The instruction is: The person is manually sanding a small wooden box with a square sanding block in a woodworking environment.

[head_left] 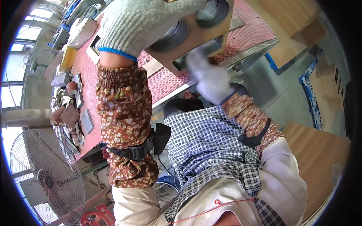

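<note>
A light brown wooden box with two round holes and a rectangular cutout stands tilted on the red textured worktop. My left hand, in a white knit glove with a blue cuff edge, grips the box's upper part; its fingertips are partly beyond the top of the view. My right hand, also gloved, is at the box's near edge, by the rectangular cutout. Motion smears its fingers, so whether it holds anything does not show. A flat wooden strip lies under the box's left side.
Sanding blocks, rolls and abrasive pieces are heaped on the worktop's left side. A large caged fan stands at lower left. Wooden boards are stacked at right, near a blue-edged frame. A white bag sits at the far left.
</note>
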Available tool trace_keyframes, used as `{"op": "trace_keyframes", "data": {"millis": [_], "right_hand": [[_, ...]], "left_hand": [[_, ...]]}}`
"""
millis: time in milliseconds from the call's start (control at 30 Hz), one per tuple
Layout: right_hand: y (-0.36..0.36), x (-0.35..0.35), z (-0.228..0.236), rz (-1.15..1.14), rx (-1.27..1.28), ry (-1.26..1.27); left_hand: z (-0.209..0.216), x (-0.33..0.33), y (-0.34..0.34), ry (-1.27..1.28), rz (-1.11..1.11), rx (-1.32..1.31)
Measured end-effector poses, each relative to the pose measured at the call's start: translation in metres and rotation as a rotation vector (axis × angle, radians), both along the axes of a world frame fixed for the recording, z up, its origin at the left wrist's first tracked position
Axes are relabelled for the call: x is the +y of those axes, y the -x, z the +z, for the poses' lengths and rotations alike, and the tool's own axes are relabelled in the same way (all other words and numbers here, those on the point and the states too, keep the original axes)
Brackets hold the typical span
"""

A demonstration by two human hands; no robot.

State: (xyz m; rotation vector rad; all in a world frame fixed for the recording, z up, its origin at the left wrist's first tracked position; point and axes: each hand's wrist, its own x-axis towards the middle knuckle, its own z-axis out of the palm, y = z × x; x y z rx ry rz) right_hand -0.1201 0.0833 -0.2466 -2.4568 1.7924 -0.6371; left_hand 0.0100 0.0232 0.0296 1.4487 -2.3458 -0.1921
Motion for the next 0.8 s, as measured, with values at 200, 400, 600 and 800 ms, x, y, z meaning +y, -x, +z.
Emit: {"op": "trace_keyframes", "data": {"millis": [200, 400, 600, 800], "right_hand": [[0.047, -0.019, 0.008, -0.014, -0.092, 0.065], [-0.021, 0.002, -0.004, 0.05, -0.053, 0.268], [0.007, -0.019, 0.0, -0.109, 0.002, -0.055], [0.029, -0.034, 0.05, 0.002, -0.031, -0.19]], "left_hand": [[-0.007, 0.026, 0.014, 0.237, -0.02, -0.004], [-0.014, -0.009, 0.002, 0.065, 0.054, -0.042], [0.016, 0.017, 0.031, -0.095, 0.204, -0.007], [-0.012, 0.012, 0.01, 0.219, 0.047, -0.071]]}}
